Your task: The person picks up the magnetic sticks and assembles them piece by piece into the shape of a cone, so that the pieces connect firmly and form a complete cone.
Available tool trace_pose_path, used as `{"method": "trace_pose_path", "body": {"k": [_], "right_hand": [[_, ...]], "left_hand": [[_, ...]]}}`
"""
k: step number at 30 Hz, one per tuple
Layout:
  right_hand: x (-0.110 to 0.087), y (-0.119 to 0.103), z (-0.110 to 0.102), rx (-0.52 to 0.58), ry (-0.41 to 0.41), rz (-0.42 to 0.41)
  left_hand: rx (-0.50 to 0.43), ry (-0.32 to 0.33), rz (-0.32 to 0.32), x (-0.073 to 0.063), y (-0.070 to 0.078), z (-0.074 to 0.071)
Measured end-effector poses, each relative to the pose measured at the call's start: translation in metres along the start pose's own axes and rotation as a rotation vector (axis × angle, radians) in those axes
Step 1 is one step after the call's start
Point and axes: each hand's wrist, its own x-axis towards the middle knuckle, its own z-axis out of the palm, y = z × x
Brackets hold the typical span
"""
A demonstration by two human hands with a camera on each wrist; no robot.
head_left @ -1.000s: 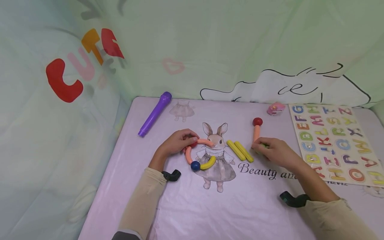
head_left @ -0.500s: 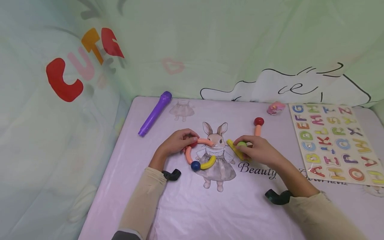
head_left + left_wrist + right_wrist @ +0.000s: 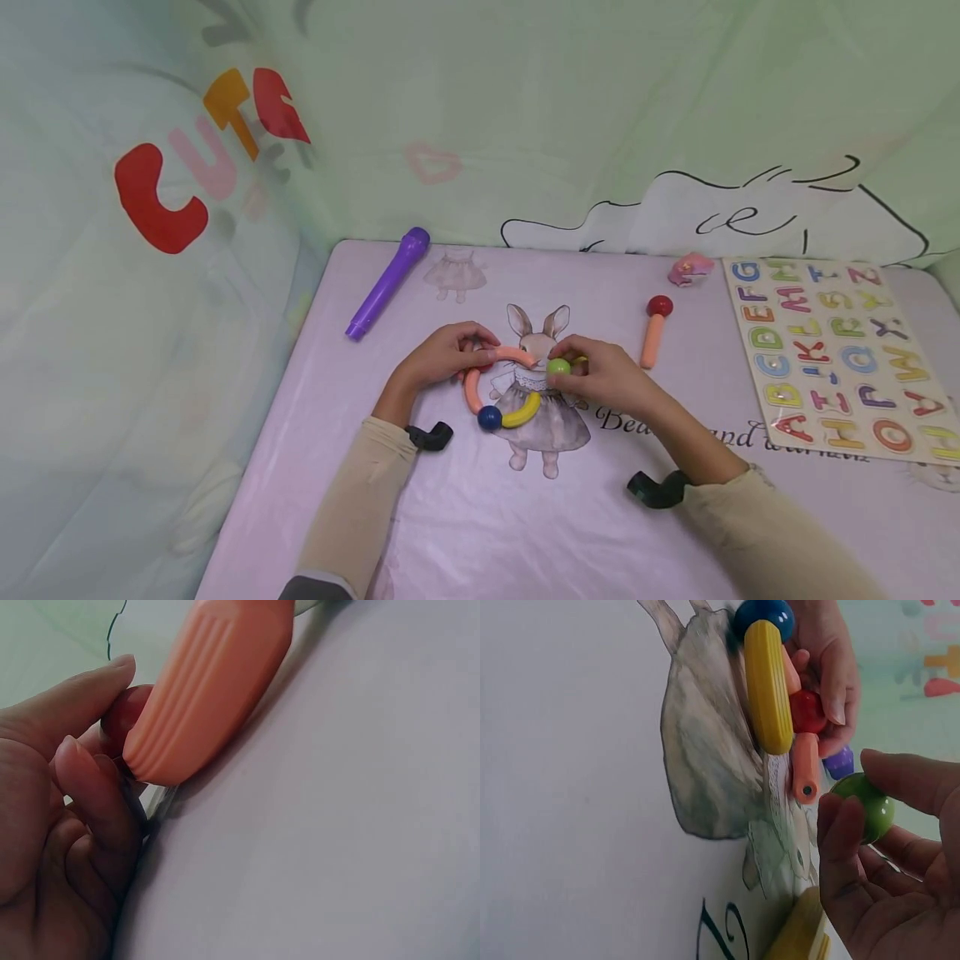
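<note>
A blue ball (image 3: 490, 417) lies nearest on the bench (image 3: 525, 533), at the bottom of an unclosed ring. It meets a curved yellow rod (image 3: 522, 410) on the right and a curved orange rod (image 3: 472, 390) on the left. Farther up, the left hand (image 3: 442, 358) pinches the ring's red ball (image 3: 808, 712); from there an upper rod (image 3: 516, 357), also orange, points right, its end free. Just beside that end, apart from it, the right hand (image 3: 607, 377) pinches a green ball (image 3: 558, 367) between thumb and fingertips.

The pieces look light, stiff and hard to break, probably plastic. Glossy balls may slip or roll, so grip them round the middle; the rods' ridged sides should hold better. The joints could swing or part if knocked, so steady the ring close to one.

Beyond are yellow sticks (image 3: 799, 930), partly hidden, a straight orange rod (image 3: 652, 342), a letter board (image 3: 843, 358), a purple microphone (image 3: 386, 286) and a pink toy (image 3: 690, 269).
</note>
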Motion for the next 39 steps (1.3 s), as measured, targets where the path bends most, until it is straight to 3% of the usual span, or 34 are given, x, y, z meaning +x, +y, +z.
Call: {"method": "trace_pose_path", "body": {"k": [6,15,39], "right_hand": [[0.005,-0.002,0.010,-0.038,0.027,-0.046],[0.011,-0.003,0.020,-0.055,0.057,-0.004],[0.019,-0.007,0.025,-0.033,0.107,0.004]], "left_hand": [[0.010,-0.007,0.012,0.000,0.001,0.000],[0.012,-0.015,0.050,0.002,-0.001,-0.001],[0.030,-0.025,0.043,0.002,0.000,-0.001]]}}
